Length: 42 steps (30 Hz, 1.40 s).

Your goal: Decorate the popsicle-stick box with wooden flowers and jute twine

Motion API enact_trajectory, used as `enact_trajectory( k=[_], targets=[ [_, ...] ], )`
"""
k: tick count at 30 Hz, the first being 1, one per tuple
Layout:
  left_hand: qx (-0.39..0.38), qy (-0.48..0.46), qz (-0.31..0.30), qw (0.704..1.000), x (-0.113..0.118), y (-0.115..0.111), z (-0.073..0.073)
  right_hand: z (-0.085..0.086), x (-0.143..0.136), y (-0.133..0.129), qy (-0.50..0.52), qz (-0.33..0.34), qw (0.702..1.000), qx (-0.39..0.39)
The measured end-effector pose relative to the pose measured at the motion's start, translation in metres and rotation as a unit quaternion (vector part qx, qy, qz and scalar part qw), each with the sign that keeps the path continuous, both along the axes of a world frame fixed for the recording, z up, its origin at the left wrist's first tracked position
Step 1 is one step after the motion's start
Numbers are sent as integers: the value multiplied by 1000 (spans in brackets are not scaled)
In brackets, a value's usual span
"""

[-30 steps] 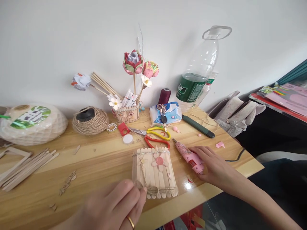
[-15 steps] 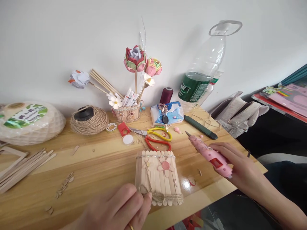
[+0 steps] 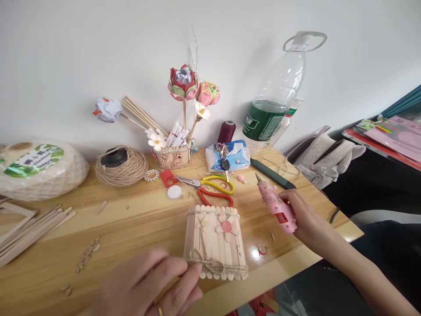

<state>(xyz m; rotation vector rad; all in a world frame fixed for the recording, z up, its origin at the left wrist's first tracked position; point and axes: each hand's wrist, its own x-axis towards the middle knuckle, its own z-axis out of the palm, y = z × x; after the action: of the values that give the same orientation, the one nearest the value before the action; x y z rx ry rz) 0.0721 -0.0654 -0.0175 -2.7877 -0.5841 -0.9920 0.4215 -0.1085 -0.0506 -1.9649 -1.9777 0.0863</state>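
A box of craft sticks (image 3: 215, 245) stands near the table's front edge, with two wooden flowers on its face and twine (image 3: 226, 267) wound round its lower part. My left hand (image 3: 158, 281), a ring on one finger, is at the box's lower left corner, thumb and forefinger pinching the twine's end. To the right, my right hand (image 3: 307, 224) is wrapped round a pink hot glue gun (image 3: 278, 208). Its nozzle points up and left, apart from the box. Behind the box lie scissors (image 3: 215, 191) with red and yellow handles.
A twine ball (image 3: 123, 166), a large wrapped cord roll (image 3: 42, 169) and loose craft sticks (image 3: 36, 232) occupy the left. Along the wall are a decorated pen holder (image 3: 173, 156), a tissue pack (image 3: 226, 157) and a tall plastic bottle (image 3: 268, 109). A green utility knife (image 3: 272, 174) lies right.
My left hand has shifted slightly left, its fingers spreading a little while the pinch stays at the twine. The glue gun has swung a little left and turned more upright in my right hand.
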Motion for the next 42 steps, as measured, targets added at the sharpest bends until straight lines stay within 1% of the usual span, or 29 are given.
enact_trajectory(
  k=[2, 4, 7, 10, 12, 14, 15, 17, 19, 20, 21, 22, 23, 25, 27, 30, 35, 39, 42],
  targets=[
    [-37, 1, -16, 999, -1, 6, 3, -11, 2, -1, -1, 15, 999, -31],
    [-89, 8, -18, 996, 0, 12, 8, -14, 1, -4, 5, 25, 997, -66],
    [-146, 31, -27, 989, 3, 16, 13, -7, -4, -5, 6, 36, 993, -111],
    [-158, 42, -38, 986, 6, 16, 15, 5, -5, -4, -16, 39, 986, -161],
    [-168, 44, -42, 984, 7, 14, 14, 11, -2, -4, -35, 41, 983, -176],
    [-178, 43, -45, 982, 8, 13, 13, 15, 0, -7, -53, 53, 983, -169],
    [-181, 43, -46, 981, 8, 13, 12, 17, -1, -8, -62, 59, 984, -154],
    [-183, 47, -47, 981, 9, 13, 11, 25, -11, -13, -72, 53, 992, -90],
    [-182, 51, -46, 981, 9, 14, 10, 36, -34, -19, -62, 29, 998, 9],
    [-180, 51, -46, 981, 10, 14, 11, 42, -49, -22, -45, 32, 997, 57],
    [-176, 50, -44, 982, 10, 15, 11, 48, -65, -24, -21, 57, 995, 75],
    [-173, 46, -45, 983, 11, 15, 11, 53, -81, -26, 6, 107, 990, 93],
    [-171, 42, -46, 983, 12, 16, 12, 57, -96, -27, 38, 145, 984, 91],
    [-171, 35, -50, 983, 13, 16, 13, 62, -120, -25, 69, 205, 975, 45],
    [-180, 35, -50, 982, 15, 17, 14, 63, -134, -20, 83, 231, 969, 16],
    [-191, 34, -49, 980, 17, 19, 16, 63, -140, -11, 113, 238, 965, 4],
    [-214, 21, -56, 975, 19, 19, 17, 67, -140, -1, 162, 227, 960, -23],
    [-231, 11, -42, 972, 20, 17, 15, 67, -140, 5, 167, 221, 960, -32],
    [-238, 13, -45, 970, 18, 17, 14, 66, -140, 9, 156, 224, 962, -29]
  ],
)
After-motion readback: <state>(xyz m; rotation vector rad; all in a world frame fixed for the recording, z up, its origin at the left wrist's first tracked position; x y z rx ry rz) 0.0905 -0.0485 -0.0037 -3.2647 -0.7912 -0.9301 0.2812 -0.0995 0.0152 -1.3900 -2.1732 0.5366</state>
